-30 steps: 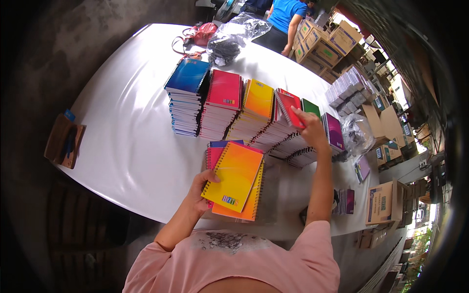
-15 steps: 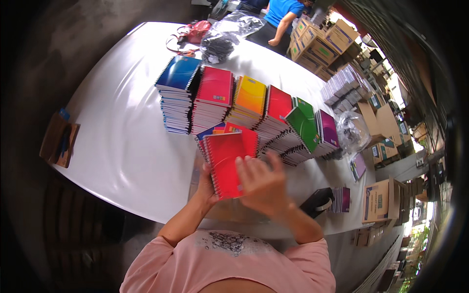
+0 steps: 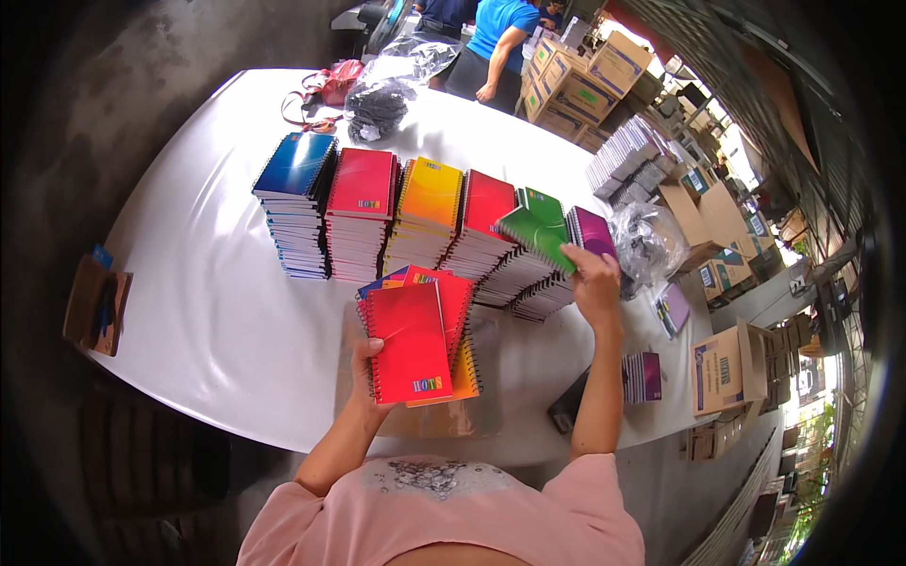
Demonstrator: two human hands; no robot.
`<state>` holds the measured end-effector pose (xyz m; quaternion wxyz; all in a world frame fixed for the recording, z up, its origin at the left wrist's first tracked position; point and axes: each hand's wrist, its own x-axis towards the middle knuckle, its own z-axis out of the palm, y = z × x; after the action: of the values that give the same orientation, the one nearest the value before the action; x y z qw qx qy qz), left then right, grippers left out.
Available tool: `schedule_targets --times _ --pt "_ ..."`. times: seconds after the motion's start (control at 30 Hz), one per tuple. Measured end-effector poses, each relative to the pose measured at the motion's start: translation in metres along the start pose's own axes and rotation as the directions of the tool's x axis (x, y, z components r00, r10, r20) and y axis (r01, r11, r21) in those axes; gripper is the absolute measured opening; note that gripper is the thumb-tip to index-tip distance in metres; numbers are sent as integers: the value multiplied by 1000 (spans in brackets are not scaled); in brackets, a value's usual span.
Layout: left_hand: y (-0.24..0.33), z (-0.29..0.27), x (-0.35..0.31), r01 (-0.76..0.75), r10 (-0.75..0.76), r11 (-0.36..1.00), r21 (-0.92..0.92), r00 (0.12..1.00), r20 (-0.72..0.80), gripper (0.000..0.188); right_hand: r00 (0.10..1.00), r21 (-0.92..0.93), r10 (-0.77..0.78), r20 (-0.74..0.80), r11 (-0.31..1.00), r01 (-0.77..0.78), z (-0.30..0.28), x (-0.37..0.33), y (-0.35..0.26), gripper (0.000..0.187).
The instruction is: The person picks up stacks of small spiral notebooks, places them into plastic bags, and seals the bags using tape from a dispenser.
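Observation:
My left hand (image 3: 363,366) is closed on the left edge of a fanned handful of spiral notebooks, with a red notebook (image 3: 406,330) on top and an orange one (image 3: 467,370), another red and a bit of blue showing beneath. Out to the right, my right hand (image 3: 596,281) pinches the near corner of a green notebook (image 3: 540,224) on top of its stack. Ahead stand stacks of blue (image 3: 297,162), pink-red (image 3: 361,181), yellow (image 3: 430,191), red (image 3: 489,202) and purple notebooks (image 3: 592,231). The purple stack is partly behind my right hand.
A transparent sheet (image 3: 453,420) lies on the white table (image 3: 208,321) under my left hand. At the right are crumpled clear plastic (image 3: 649,243), a small purple stack (image 3: 642,377) and cartons (image 3: 727,370). A red bag (image 3: 340,83) and a person in blue (image 3: 500,38) are beyond.
My right hand has moved from the held red notebook out to the right and taken the green notebook's corner. My left hand keeps its notebooks, now slightly lower in view.

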<state>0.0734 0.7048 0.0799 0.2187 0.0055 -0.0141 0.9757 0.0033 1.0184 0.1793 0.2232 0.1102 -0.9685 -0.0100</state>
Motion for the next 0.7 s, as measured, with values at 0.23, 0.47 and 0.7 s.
schedule_targets --times 0.23,0.47,0.7 --pt "-8 5 -1 -9 9 1000 -3 996 -83 53 930 -35 57 -364 997 -75 6 37 -20 20" --pt "-8 4 1 -32 33 998 49 999 -30 55 980 337 26 196 937 -92 32 33 -12 51" --pt "-14 2 4 -29 29 999 14 998 -47 55 947 355 -135 290 934 24 19 38 6 64"
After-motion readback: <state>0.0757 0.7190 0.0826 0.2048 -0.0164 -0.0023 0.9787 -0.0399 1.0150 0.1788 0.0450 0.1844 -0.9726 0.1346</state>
